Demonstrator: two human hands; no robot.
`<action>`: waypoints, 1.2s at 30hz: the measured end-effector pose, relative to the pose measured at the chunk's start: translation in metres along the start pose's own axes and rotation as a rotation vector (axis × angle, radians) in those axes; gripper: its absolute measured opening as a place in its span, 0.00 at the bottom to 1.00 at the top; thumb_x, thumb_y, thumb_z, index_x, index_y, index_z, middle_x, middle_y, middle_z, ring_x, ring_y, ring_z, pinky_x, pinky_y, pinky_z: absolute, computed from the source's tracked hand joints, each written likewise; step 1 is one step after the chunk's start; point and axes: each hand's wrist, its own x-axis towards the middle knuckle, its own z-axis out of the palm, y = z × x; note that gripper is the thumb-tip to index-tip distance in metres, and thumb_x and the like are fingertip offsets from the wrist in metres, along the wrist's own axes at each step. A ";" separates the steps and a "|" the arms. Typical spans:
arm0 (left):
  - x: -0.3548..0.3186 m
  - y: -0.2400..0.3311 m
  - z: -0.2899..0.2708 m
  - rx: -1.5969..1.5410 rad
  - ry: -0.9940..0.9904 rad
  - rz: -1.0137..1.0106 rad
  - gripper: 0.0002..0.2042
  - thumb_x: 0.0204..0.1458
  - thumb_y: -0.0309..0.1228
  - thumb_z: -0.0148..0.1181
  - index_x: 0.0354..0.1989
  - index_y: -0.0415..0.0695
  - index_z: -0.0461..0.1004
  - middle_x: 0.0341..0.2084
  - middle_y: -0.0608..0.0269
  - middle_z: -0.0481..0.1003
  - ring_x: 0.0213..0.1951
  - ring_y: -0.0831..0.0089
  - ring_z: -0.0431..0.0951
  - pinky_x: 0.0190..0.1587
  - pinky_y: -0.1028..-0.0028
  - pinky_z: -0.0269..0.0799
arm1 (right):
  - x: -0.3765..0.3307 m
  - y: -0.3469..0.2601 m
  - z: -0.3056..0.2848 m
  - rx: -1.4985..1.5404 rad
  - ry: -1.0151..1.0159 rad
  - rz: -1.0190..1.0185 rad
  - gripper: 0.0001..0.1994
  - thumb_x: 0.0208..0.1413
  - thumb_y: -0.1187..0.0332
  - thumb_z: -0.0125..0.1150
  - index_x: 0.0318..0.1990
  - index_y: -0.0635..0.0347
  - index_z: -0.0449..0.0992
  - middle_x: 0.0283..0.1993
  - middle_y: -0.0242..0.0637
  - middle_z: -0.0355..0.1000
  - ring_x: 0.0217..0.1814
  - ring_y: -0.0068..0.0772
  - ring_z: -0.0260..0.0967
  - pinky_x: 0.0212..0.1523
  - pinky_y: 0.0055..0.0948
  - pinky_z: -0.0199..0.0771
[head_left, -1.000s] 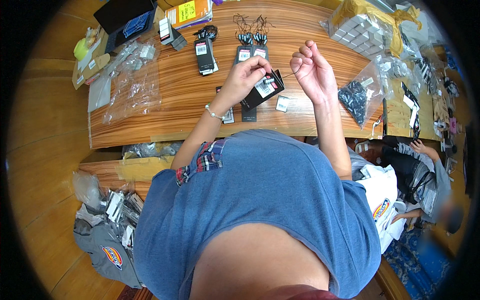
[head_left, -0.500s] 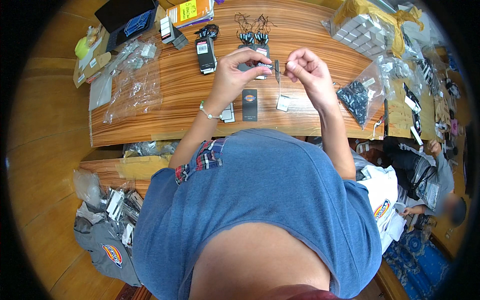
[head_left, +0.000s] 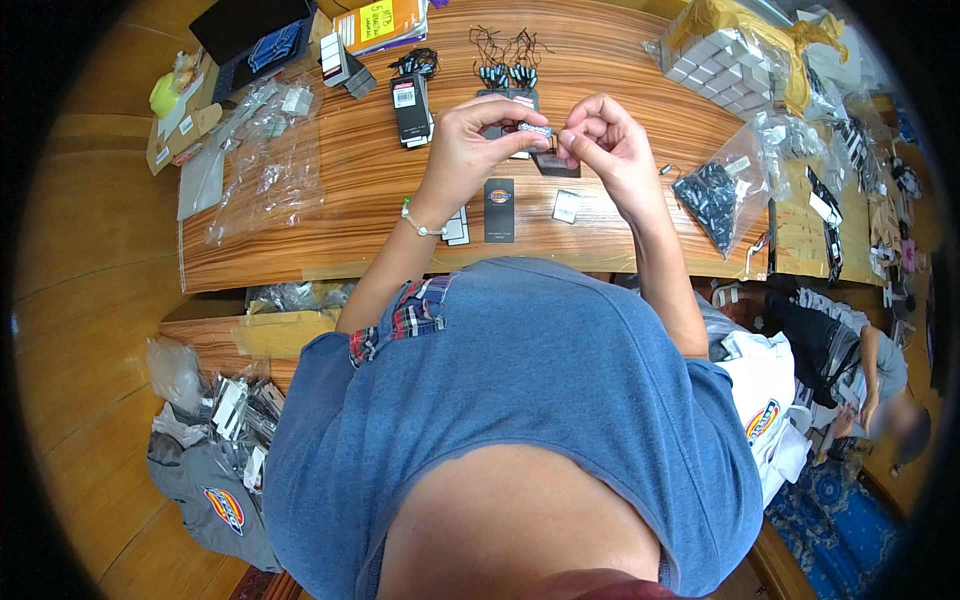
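Note:
Above a striped wooden table (head_left: 350, 190), my left hand (head_left: 475, 140) and my right hand (head_left: 605, 145) meet, both pinching a small grey tag piece (head_left: 535, 129) between fingertips. A white bead bracelet sits on my left wrist. Below the hands lie a dark rectangular hang tag (head_left: 498, 196), a dark card (head_left: 556, 166), a small white label (head_left: 566, 206) and a few small white cards (head_left: 458, 226). Strung black tags (head_left: 505, 60) lie just beyond the hands.
Clear plastic bags (head_left: 265, 160) lie at the left, a black tag stack (head_left: 411, 106) behind. A bag of black pieces (head_left: 715, 195) and small white boxes (head_left: 725, 70) sit right. Another person (head_left: 850, 350) sits lower right. Folded clothing (head_left: 205, 480) lies lower left.
My left hand put the dark card down and rose. Both hands came together over the table and now hold the small tag piece between them.

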 end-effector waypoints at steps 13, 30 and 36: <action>0.002 -0.009 0.001 -0.111 0.004 -0.055 0.07 0.41 0.16 0.59 0.31 0.35 0.75 0.29 0.60 0.74 0.30 0.78 0.74 0.34 0.82 0.72 | 0.003 0.006 -0.001 0.067 -0.001 0.012 0.05 0.51 0.78 0.53 0.34 0.62 0.64 0.25 0.33 0.69 0.27 0.20 0.65 0.29 0.18 0.65; 0.003 -0.011 0.002 -0.069 -0.027 -0.062 0.07 0.41 0.17 0.60 0.31 0.36 0.75 0.28 0.61 0.74 0.30 0.78 0.74 0.33 0.82 0.71 | 0.003 0.006 -0.005 0.097 -0.009 0.023 0.07 0.49 0.79 0.54 0.34 0.62 0.63 0.25 0.33 0.69 0.28 0.19 0.67 0.28 0.17 0.67; 0.004 -0.013 0.004 -0.053 0.003 -0.032 0.06 0.38 0.26 0.65 0.27 0.41 0.78 0.23 0.66 0.75 0.27 0.81 0.72 0.31 0.81 0.68 | 0.003 0.007 -0.005 0.084 -0.018 0.037 0.07 0.49 0.78 0.54 0.34 0.62 0.64 0.25 0.33 0.69 0.27 0.18 0.67 0.28 0.17 0.66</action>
